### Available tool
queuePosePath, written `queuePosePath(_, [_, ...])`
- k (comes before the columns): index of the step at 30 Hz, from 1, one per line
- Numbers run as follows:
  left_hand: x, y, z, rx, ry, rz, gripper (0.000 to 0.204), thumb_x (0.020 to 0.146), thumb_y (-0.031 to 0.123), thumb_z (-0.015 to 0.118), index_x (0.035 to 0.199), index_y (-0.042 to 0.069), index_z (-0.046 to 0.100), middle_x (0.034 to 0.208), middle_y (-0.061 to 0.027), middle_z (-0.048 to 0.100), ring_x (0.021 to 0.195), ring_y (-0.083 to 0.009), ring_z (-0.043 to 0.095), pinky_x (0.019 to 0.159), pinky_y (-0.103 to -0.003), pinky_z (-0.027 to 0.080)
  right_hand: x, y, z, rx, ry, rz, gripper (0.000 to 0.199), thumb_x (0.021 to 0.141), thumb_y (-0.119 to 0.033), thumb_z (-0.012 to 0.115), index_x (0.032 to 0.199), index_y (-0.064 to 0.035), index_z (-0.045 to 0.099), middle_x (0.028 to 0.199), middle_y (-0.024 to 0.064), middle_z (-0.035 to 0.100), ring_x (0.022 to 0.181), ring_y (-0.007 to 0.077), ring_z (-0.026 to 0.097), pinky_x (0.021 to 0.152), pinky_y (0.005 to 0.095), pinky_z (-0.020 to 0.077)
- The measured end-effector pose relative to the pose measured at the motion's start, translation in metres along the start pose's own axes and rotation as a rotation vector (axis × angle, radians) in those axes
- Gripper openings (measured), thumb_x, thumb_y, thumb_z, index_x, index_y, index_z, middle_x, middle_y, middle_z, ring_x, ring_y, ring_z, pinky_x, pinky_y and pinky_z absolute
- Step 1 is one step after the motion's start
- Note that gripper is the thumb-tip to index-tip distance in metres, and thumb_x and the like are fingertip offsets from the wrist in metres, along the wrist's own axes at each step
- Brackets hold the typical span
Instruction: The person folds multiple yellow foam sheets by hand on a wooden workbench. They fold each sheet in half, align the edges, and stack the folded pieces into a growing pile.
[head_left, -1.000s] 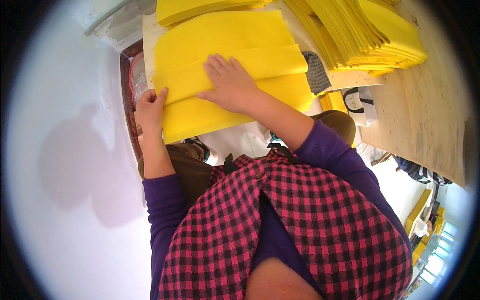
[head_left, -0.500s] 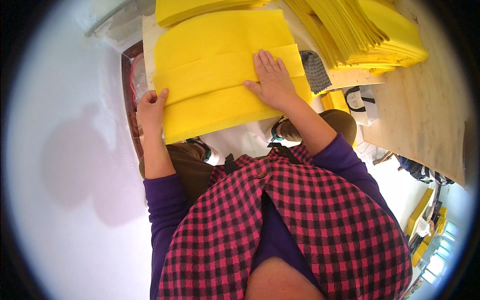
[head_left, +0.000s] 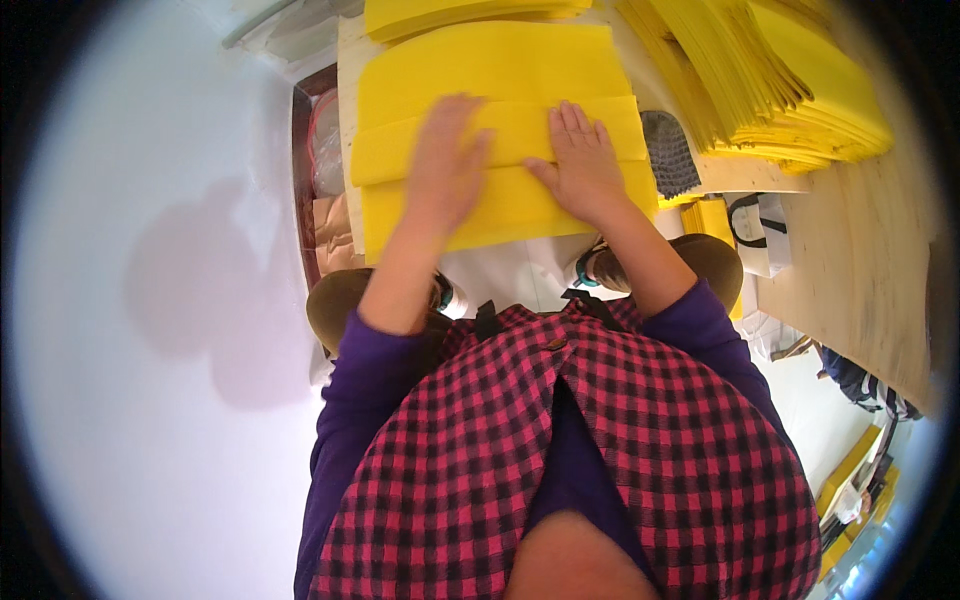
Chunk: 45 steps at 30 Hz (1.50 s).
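A yellow sheet of fabric (head_left: 480, 70) lies on the pale wooden table with a folded band across its middle; its near edge hangs toward my knees. My right hand (head_left: 585, 170) rests flat on the right part of the fold, fingers stretched out and thumb apart. Over the left part of the sheet is my left hand (head_left: 448, 165), blurred by motion, its fingers extended and holding nothing visible. Whether it touches the fabric I cannot tell.
A tall stack of folded yellow fabric (head_left: 740, 80) stands at the far right, with another yellow pile (head_left: 470, 14) behind the sheet. A dark grey textured cloth (head_left: 669, 152) lies beside the sheet. A white bag with black handles (head_left: 765, 240) sits below the table's right side. A white wall (head_left: 130, 400) rises at left.
My left hand has let go of the sheet's left edge and moved right and up over the fold. The right hand stays flat on the sheet. The whole view has shifted slightly.
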<state>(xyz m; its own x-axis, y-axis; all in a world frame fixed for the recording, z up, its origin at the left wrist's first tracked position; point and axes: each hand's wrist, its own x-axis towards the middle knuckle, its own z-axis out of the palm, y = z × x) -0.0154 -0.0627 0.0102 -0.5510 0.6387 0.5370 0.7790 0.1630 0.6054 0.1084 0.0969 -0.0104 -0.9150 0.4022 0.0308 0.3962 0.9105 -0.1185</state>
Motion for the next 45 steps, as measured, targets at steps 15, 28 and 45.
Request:
queuePosePath(15, [-0.011, -0.029, 0.017, 0.571, -0.354, -0.384, 0.071, 0.094, 0.051, 0.037, 0.148, 0.006, 0.025, 0.154, -0.017, 0.02, 0.144, -0.0295, 0.015, 0.115, -0.049, 0.009, -0.003, -0.002, 0.002, -0.043, 0.019, 0.003, 0.072, 0.096, -0.052, 0.032, 0.146, -0.0006, 0.023, 0.154, 0.0151, 0.019, 0.144, 0.0249, 0.014, 0.116, 0.0431, 0.0102])
queuePosePath(28, [-0.024, -0.047, -0.009, 0.706, -0.354, -0.48, 0.075, 0.094, 0.056, 0.035, 0.149, 0.008, 0.021, 0.155, -0.017, 0.015, 0.145, -0.0291, 0.011, 0.114, -0.052, 0.009, -0.019, 0.036, -0.008, 0.021, 0.046, 0.166, 0.074, 0.094, -0.051, 0.038, 0.144, 0.0019, 0.025, 0.152, 0.0199, 0.022, 0.143, 0.0295, 0.017, 0.114, 0.0481, 0.0149])
queuePosePath(45, [-0.022, -0.045, -0.012, 0.702, -0.36, -0.46, 0.076, 0.093, 0.058, 0.036, 0.149, 0.008, 0.022, 0.155, -0.0173, 0.015, 0.144, -0.03, 0.012, 0.114, -0.052, 0.011, 0.003, -0.011, -0.009, 0.096, -0.05, 0.001, 0.079, 0.093, -0.055, 0.037, 0.146, 0.0019, 0.022, 0.155, 0.0168, 0.017, 0.144, 0.0265, 0.013, 0.116, 0.0422, 0.0108])
